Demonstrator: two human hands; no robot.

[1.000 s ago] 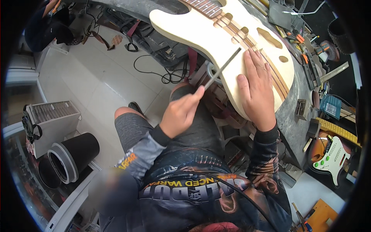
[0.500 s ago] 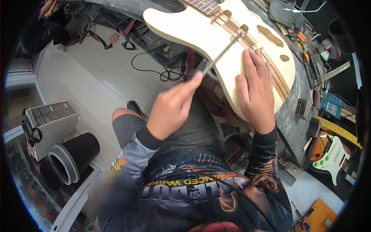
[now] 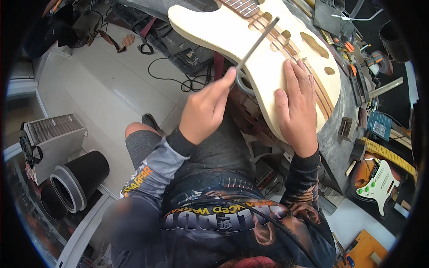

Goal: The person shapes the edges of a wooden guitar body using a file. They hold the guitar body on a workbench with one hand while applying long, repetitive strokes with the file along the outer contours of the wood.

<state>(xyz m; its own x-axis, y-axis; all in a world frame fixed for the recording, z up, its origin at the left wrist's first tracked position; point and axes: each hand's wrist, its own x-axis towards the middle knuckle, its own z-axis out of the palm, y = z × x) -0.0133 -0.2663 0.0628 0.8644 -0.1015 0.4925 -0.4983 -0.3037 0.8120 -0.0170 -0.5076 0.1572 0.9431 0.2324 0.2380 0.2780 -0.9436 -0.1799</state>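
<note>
My left hand (image 3: 204,107) is closed round the lower end of a thin, grey, rod-shaped file (image 3: 259,43). Its handle end is hidden in my fist. The file slants up and right across a pale wooden guitar body (image 3: 203,31), its tip by the cut-out pickup cavities in the brown-striped centre. I cannot tell whether it touches the wood. My right hand (image 3: 299,109) lies flat on the body's near part, fingers stretched beside the stripes. A fretted neck (image 3: 243,7) runs out of the far edge of the picture.
The body rests on a dusty grey bench (image 3: 333,149) with pliers (image 3: 357,82) and other tools on its right. A sunburst electric guitar with a white pickguard (image 3: 379,181) lies beyond. On the tiled floor to the left stand a black bin (image 3: 85,178) and a box (image 3: 58,138).
The file's tip has moved away from me, from over a round cavity to farther along the body. My left hand has shifted slightly up and right; my right hand stays on the wood.
</note>
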